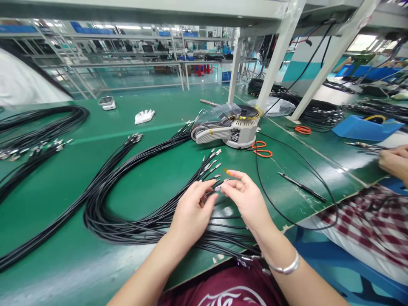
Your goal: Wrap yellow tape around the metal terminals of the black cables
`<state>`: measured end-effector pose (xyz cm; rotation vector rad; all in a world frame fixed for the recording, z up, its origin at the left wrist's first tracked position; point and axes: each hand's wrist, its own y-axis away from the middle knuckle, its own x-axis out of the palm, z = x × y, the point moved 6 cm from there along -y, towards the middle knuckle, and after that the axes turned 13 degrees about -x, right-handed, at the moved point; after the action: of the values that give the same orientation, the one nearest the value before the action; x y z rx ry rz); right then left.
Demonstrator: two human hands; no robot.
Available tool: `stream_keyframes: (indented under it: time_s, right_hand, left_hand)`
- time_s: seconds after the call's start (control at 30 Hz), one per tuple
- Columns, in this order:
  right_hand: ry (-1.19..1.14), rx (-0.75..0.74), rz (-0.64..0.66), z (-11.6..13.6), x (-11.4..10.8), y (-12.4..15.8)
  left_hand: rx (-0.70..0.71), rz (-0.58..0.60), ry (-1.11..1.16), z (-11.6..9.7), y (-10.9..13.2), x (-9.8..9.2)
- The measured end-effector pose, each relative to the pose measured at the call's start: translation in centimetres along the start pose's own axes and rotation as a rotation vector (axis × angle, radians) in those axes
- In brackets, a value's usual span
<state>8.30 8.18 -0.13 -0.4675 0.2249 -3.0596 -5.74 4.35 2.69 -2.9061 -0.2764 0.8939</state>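
My left hand and my right hand meet over the green bench, both pinched on the metal-tipped end of a thin black cable. A small orange strip sticks to a raised fingertip of my right hand. Under and around my hands lies a big looped bundle of black cables, with several loose connector ends fanned out just beyond my fingers. A grey tape dispenser stands behind them.
Orange scissors lie beside the dispenser, another pair farther right. A black rod and a cable loop lie at right. A co-worker's hand and checked sleeve are at the right edge. White glove and more cable bundles at left.
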Motion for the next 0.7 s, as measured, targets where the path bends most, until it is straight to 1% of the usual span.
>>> stream_keyframes:
  time_s: [0.1,0.2,0.37,0.6,0.7]
  right_hand:
    - [0.011,-0.018,-0.010,0.35,0.07,0.21]
    - [0.035,-0.032,-0.027,0.43,0.04,0.39]
    - [0.002,-0.021,-0.074,0.16,-0.02,0.64]
    - [-0.019,0.017,-0.115,-0.26,-0.01,0.69]
    - [-0.019,0.015,-0.123,-0.24,0.05,0.73]
  left_hand:
    - [0.197,-0.115,-0.060,-1.00,0.31,0.80]
    - [0.274,-0.169,-0.077,-0.97,0.48,1.10]
    - [0.260,-0.178,-0.090,-0.49,0.69,0.84]
    - [0.266,-0.186,-0.113,-0.78,0.94,0.82]
    - [0.241,-0.202,-0.109,-0.53,1.04,0.71]
